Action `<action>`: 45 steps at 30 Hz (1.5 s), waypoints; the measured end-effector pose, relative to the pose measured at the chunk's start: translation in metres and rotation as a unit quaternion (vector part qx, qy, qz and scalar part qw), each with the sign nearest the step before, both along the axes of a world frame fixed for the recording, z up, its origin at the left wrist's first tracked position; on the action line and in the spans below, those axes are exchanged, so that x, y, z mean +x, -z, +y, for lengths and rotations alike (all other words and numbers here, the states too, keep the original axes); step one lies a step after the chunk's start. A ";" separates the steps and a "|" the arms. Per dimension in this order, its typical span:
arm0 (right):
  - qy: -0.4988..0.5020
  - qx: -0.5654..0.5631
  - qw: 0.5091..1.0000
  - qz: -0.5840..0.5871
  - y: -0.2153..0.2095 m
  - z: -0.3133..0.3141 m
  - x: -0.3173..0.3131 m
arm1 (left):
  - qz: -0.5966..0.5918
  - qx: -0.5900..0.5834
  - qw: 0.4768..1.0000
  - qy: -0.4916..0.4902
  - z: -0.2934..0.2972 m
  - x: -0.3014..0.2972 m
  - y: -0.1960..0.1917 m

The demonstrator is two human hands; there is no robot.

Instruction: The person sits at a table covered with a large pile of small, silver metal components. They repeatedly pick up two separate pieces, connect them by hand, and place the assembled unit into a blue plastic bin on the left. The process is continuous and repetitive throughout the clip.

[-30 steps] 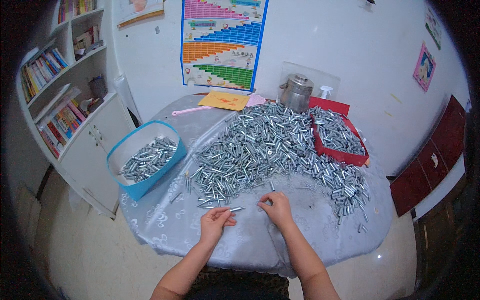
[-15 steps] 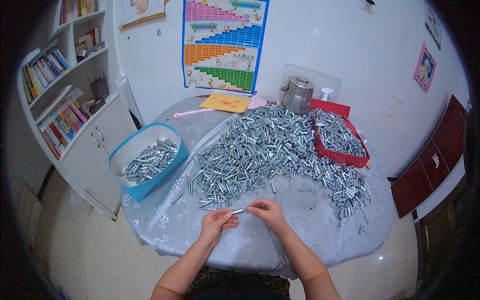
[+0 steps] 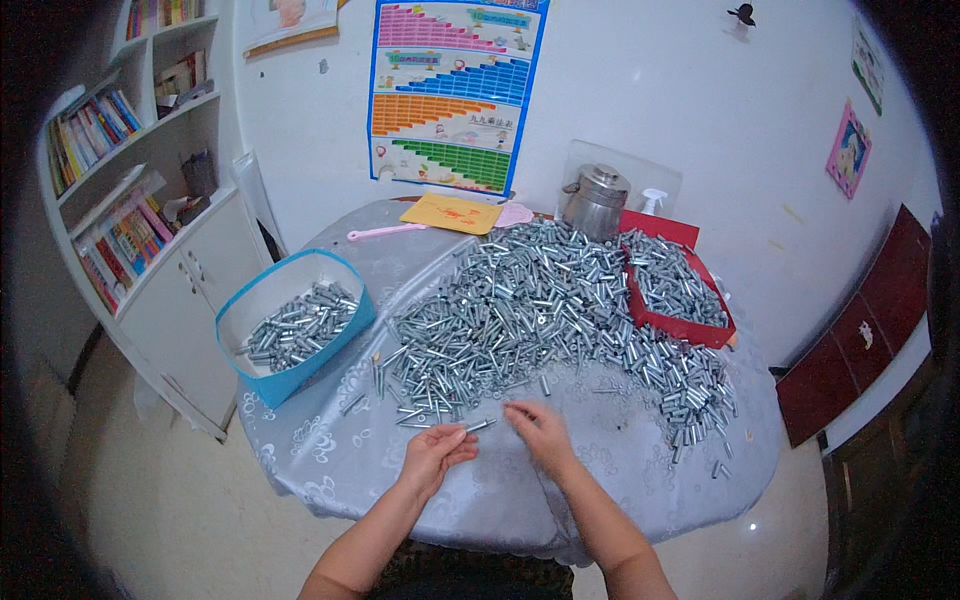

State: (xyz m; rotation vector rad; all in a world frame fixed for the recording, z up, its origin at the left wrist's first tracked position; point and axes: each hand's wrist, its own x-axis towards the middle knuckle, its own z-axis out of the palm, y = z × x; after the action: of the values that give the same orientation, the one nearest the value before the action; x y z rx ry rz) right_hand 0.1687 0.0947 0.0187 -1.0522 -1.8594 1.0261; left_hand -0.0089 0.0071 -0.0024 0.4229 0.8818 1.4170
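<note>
A pin is pinched by the left hand, at its two o'clock. Inside the right hand, curled just apart, nothing can be made out. Two-handed pin work seems underway; steadiness is judged necessary.

From afar I see what looks like a home — a silvery tablecloth, a white bookcase with books, a colourful cartoon chart on the wall.

Metal pieces are lying heaped on a table, a box sitting to their left, a second box standing at right rear, a canister resting behind; both boxes are holding similar pieces.
</note>
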 end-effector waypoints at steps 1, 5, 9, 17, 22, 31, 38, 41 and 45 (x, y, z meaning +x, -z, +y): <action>0.035 -0.035 0.999 -0.002 0.001 0.006 0.003 | -0.006 0.003 1.000 -0.003 0.000 0.000 0.000; 0.051 0.069 0.979 -0.187 -0.007 0.025 0.010 | -0.036 0.030 0.999 -0.007 0.000 -0.002 0.004; 0.058 0.099 0.968 -0.225 0.001 0.035 0.003 | -0.036 0.030 0.999 -0.011 0.002 -0.002 0.005; 0.060 0.110 0.965 -0.231 -0.001 0.037 -0.001 | -0.045 0.037 0.998 -0.016 -0.001 -0.003 0.004; -0.013 0.079 0.991 -0.106 -0.013 0.027 -0.001 | -0.047 0.040 0.998 -0.017 -0.001 -0.003 0.004; -0.123 -0.046 0.991 0.031 -0.016 0.006 -0.012 | -0.046 0.036 0.998 -0.014 -0.002 -0.003 0.003; -0.084 -0.094 0.992 0.027 -0.017 0.005 -0.015 | -0.046 0.038 0.998 -0.018 -0.003 -0.003 0.002; 0.026 -0.027 0.999 -0.035 -0.004 0.027 -0.011 | -0.056 0.037 0.998 -0.015 -0.001 -0.002 0.004; 0.049 0.088 0.976 -0.193 -0.008 0.026 -0.017 | -0.057 0.044 0.997 -0.015 -0.001 -0.003 0.006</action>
State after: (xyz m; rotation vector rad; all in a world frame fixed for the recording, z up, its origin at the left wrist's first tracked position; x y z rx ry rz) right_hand 0.1514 0.1206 0.0271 -1.2887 -2.1348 0.6143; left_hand -0.0121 0.0059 -0.0080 0.3923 0.7393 1.4973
